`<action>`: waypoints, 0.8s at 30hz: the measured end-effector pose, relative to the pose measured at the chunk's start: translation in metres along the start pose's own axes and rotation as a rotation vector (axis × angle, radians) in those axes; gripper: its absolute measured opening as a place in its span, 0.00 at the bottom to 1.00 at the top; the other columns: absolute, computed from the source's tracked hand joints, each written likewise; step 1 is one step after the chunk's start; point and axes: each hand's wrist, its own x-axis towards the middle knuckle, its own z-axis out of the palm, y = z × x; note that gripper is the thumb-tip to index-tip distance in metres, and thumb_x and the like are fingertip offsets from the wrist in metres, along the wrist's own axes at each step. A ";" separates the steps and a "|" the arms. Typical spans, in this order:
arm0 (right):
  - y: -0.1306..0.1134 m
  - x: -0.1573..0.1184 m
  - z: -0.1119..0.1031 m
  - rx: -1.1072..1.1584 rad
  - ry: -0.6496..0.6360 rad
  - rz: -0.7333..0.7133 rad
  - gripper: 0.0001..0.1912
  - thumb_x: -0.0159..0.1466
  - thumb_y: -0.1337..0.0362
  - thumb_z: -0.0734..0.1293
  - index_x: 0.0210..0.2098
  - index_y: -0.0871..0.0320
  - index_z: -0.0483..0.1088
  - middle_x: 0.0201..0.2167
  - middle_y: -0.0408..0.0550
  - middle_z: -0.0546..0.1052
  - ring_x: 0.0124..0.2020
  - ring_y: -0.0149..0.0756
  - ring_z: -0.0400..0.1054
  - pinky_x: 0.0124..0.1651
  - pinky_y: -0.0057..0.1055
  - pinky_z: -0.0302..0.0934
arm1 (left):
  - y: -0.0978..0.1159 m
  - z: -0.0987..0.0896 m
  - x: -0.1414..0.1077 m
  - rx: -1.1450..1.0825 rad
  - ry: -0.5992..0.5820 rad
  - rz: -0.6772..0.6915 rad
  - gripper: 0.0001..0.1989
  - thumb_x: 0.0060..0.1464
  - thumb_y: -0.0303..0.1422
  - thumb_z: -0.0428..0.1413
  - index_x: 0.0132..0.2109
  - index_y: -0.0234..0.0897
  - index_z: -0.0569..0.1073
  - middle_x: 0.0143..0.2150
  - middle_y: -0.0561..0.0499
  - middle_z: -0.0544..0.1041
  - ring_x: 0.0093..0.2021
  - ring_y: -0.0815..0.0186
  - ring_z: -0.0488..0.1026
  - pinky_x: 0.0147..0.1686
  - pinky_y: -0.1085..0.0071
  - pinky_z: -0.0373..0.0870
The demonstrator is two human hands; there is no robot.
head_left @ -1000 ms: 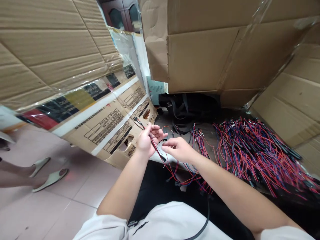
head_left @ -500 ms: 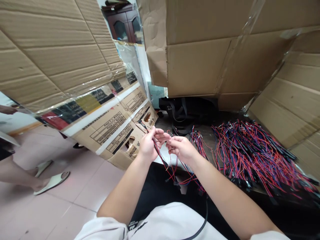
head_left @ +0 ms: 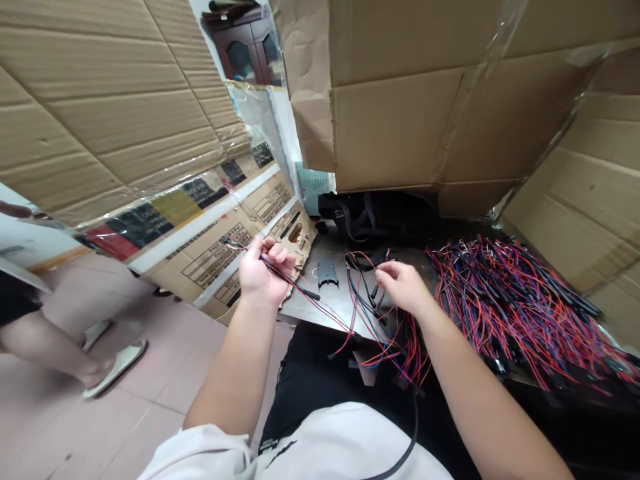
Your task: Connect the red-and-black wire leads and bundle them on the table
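Left hand (head_left: 261, 273) grips a black-sleeved wire lead (head_left: 293, 281); right hand (head_left: 403, 287), partly open, sits at loose red-and-black wires (head_left: 370, 313) on the table (head_left: 305, 308); main wire pile (head_left: 510, 313) lies just beyond it.

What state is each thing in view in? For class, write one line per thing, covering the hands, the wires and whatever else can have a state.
Left hand, closed around a black-sleeved wire lead
Right hand, fingers curved over loose wires, grip unclear
Wire heap, piled and tangled
Black plastic part, lying flat
Cardboard sheet, leaning, cut with handholes
Wooden cabinet, doors shut
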 end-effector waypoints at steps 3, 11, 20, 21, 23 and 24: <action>0.009 -0.014 0.001 -0.111 0.030 -0.052 0.07 0.52 0.65 0.70 0.32 0.58 0.75 0.34 0.53 0.79 0.39 0.44 0.72 0.51 0.44 0.63 | 0.007 0.009 -0.002 -0.064 -0.052 -0.010 0.18 0.67 0.34 0.41 0.29 0.34 0.64 0.16 0.59 0.59 0.15 0.77 0.60 0.19 0.82 0.63; 0.010 -0.042 -0.010 -0.208 0.128 -0.123 0.17 0.60 0.58 0.65 0.44 0.62 0.73 0.41 0.58 0.78 0.42 0.46 0.74 0.49 0.45 0.66 | 0.009 0.008 -0.001 -0.123 -0.045 0.049 0.18 0.67 0.33 0.40 0.28 0.34 0.63 0.15 0.60 0.57 0.14 0.78 0.59 0.19 0.82 0.62; 0.001 -0.092 -0.001 0.181 -0.351 -0.026 0.23 0.61 0.50 0.67 0.50 0.58 0.70 0.46 0.55 0.77 0.48 0.43 0.72 0.53 0.43 0.66 | -0.004 0.007 -0.004 -0.115 -0.045 -0.019 0.18 0.67 0.32 0.42 0.28 0.34 0.63 0.15 0.60 0.57 0.14 0.78 0.58 0.18 0.83 0.60; 0.002 -0.097 0.002 0.190 -0.431 0.014 0.25 0.60 0.51 0.69 0.51 0.59 0.69 0.46 0.55 0.77 0.48 0.42 0.72 0.54 0.43 0.66 | -0.008 0.008 -0.007 -0.078 -0.071 -0.070 0.18 0.67 0.33 0.42 0.29 0.34 0.64 0.16 0.59 0.57 0.14 0.78 0.58 0.17 0.83 0.60; 0.006 -0.108 0.009 0.171 -0.534 0.085 0.25 0.59 0.54 0.70 0.52 0.60 0.68 0.43 0.55 0.77 0.45 0.42 0.73 0.53 0.43 0.66 | -0.017 0.009 -0.012 0.002 -0.110 -0.178 0.18 0.67 0.35 0.42 0.30 0.34 0.66 0.16 0.59 0.57 0.14 0.77 0.58 0.15 0.82 0.58; 0.009 -0.114 0.012 0.151 -0.571 0.113 0.24 0.59 0.55 0.70 0.51 0.61 0.69 0.41 0.55 0.77 0.43 0.41 0.73 0.51 0.43 0.67 | -0.021 0.009 -0.015 0.029 -0.124 -0.220 0.19 0.67 0.36 0.42 0.30 0.33 0.66 0.16 0.59 0.57 0.14 0.76 0.58 0.14 0.82 0.57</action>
